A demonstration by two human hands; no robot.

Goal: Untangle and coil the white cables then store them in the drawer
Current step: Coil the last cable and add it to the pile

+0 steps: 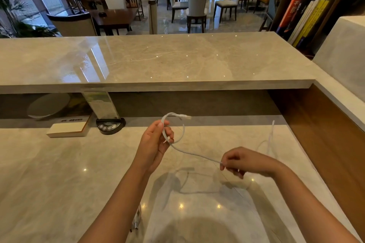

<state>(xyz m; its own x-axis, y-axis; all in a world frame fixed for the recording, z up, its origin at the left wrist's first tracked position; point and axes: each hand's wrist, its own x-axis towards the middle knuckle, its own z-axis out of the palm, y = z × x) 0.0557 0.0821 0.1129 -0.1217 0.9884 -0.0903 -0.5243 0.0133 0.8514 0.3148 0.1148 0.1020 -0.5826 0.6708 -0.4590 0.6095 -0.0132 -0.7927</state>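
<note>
— What have we got in our hands?

— Our left hand (156,140) is raised above the pale marble surface (59,173), fingers curled round one white cable (195,155). The cable makes a loop at that hand, and its plug end (184,117) sticks out to the right above the fingertips.

— And the other side?

— From the loop the cable runs down and to the right, clear of the surface, to our right hand (243,161), which pinches it between thumb and curled fingers. Beyond that hand, thin white strands (271,140) rise and trail toward the right edge; we cannot tell whether they belong to the same cable.

— Anything else white nearby?

— A small white piece (137,221) lies on the surface just beside our left forearm, near the bottom. It is too blurred to say what it is.

— What else is on the surface?

— At the back left, a closed book (67,129) lies flat, and just right of it sits a dark round base with buttons (109,125) holding an upright clear sign (100,104). A raised marble ledge (158,59) runs across behind them.
</note>
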